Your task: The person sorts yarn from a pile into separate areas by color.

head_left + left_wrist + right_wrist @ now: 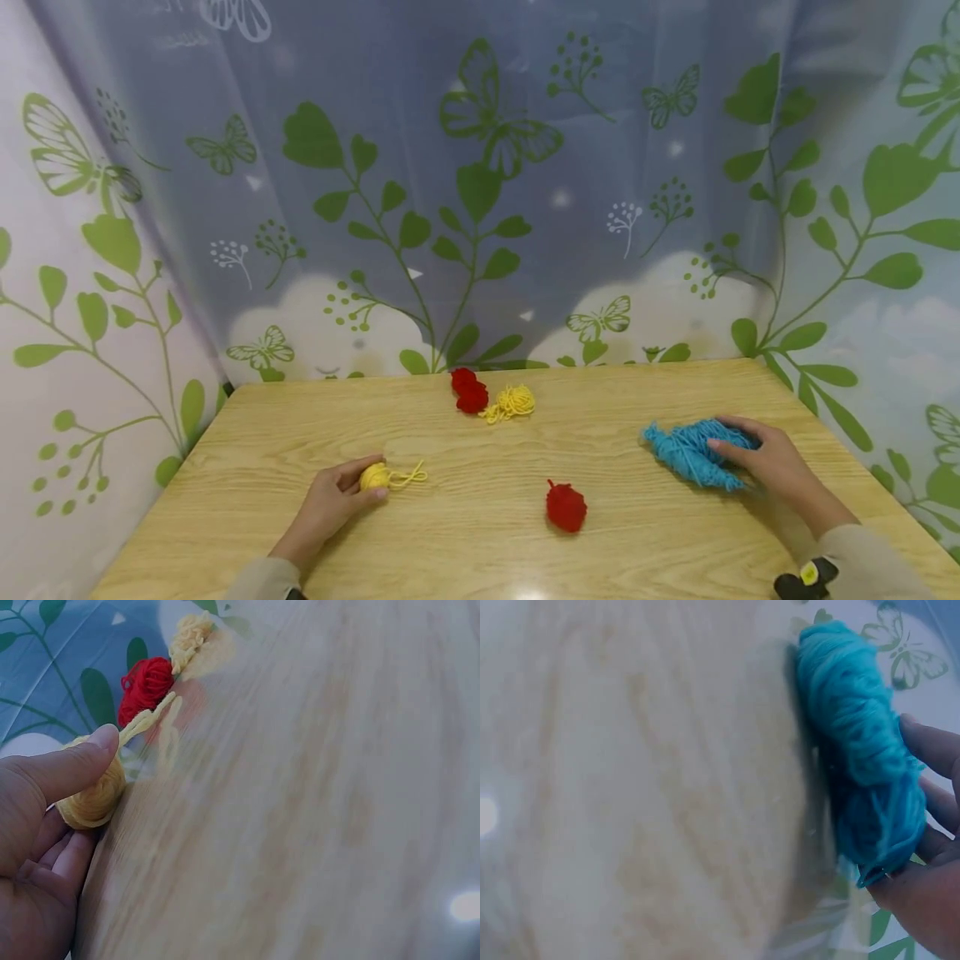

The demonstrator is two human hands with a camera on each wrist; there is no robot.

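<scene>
On the left side of the table, my left hand (335,497) pinches a small ball of yellow yarn (374,477) between thumb and fingers. A loose yellow strand trails from it to the right. In the left wrist view the thumb lies across this yellow ball (94,791), which sits low at the tabletop. Over on the right, my right hand (772,462) grips a bundle of blue yarn (693,452) from its right side. The right wrist view shows fingers around the edge of the blue bundle (862,742); some fingertips are hidden behind it.
A red yarn ball (566,507) lies near the front middle of the wooden table (450,542). Toward the back edge, a red yarn bundle (470,392) lies beside a second yellow yarn bundle (513,403). A patterned curtain (405,275) hangs behind the table and along both sides.
</scene>
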